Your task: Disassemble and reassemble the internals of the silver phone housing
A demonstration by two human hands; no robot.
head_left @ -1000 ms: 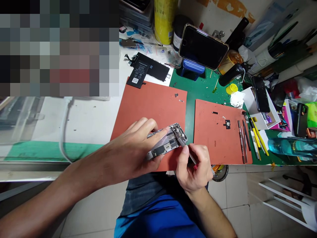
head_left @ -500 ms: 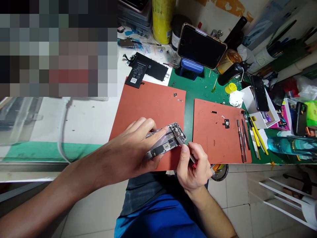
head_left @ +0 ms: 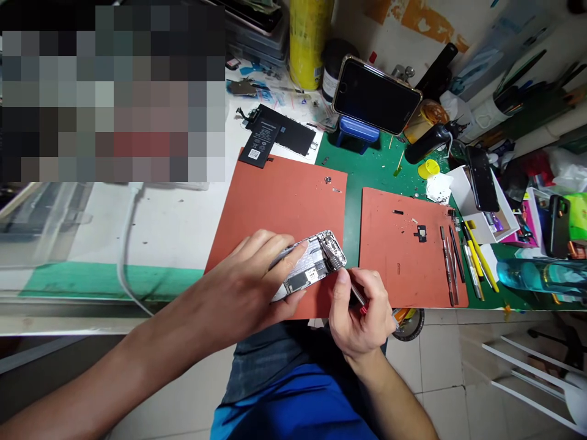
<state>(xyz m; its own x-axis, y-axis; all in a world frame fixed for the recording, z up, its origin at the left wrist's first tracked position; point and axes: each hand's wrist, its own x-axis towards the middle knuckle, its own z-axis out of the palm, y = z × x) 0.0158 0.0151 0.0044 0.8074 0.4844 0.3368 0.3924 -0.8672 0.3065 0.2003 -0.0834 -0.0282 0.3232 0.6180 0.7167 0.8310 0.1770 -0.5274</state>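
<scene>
The opened phone (head_left: 308, 270), its inner parts showing, is over the near right part of the orange mat (head_left: 284, 195) on the bench (head_left: 354, 211); from my distant seat I cannot tell whether it rests there or is held above. My left hand (head_left: 253, 282) grips it, thumb and fingers at opposite edges. My right hand (head_left: 360, 324) pinches metal tweezers (head_left: 336, 262), their front over the phone's right end (I can't make out whether the tips touch). A black battery (head_left: 260, 143) lies across the mat's far left corner.
</scene>
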